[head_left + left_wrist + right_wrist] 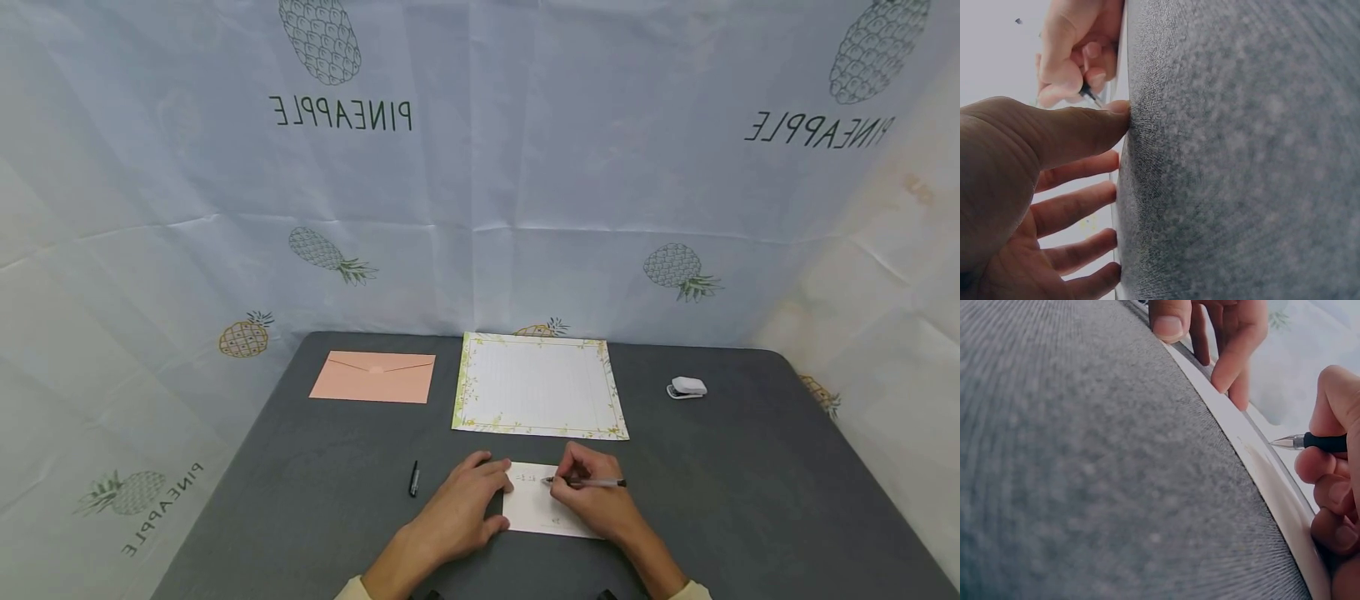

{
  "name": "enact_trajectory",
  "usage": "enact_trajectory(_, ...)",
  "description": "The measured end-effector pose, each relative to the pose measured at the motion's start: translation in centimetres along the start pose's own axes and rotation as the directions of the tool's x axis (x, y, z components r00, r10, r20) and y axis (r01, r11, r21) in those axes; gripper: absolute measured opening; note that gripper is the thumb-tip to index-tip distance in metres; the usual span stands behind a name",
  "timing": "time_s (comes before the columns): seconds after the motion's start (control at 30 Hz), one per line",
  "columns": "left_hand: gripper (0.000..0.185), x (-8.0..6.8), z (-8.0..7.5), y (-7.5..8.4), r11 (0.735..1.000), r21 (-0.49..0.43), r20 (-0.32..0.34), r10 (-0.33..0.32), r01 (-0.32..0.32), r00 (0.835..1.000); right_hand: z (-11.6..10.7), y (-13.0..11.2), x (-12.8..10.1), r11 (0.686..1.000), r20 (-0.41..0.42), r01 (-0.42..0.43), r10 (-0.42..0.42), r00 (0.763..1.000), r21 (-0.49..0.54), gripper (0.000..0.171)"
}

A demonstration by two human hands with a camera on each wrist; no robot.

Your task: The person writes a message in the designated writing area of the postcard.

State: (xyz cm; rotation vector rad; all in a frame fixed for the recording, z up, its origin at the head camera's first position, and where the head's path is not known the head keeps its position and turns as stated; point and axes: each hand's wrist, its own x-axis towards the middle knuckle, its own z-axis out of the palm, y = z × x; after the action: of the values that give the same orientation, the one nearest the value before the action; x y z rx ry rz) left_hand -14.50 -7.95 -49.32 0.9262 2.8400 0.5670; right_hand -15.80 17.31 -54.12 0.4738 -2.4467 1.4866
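Note:
A small white card [536, 508] with a few handwritten marks lies on the dark table near its front. My right hand [592, 492] pinches a pen [603, 482] whose tip meets the card's upper part; the right wrist view shows the pen's metal tip and black grip [1325, 442]. At the card's left edge rests my left hand [465, 508], its fingertips touching the card and table. In the left wrist view the left hand's fingers [1079, 209] are spread and fairly straight. A black pen cap [414, 479] lies left of the left hand.
Behind the card lies a sheet of letter paper [540, 383] with a yellow-green floral border. A pink envelope [375, 377] is at the back left, and a small white stapler [686, 387] at the back right. A pineapple-print curtain [510, 167] hangs behind the table.

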Motion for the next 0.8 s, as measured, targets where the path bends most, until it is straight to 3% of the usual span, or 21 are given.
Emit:
enact_trajectory(0.53, 0.033, -0.02, 0.01, 0.02, 1.000, 0.004, -0.004, 0.002, -0.002, 1.000, 0.11, 0.11, 0.01, 0.999, 0.036, 0.030, -0.029, 0.999, -0.027, 0.045)
enact_trajectory(0.8, 0.034, -0.02, -0.07, 0.16, 1.000, 0.001, 0.002, -0.005, 0.005, 1.000, 0.12, 0.08, -0.09, 0.999, -0.053, 0.038, -0.040, 0.998, -0.039, 0.040)
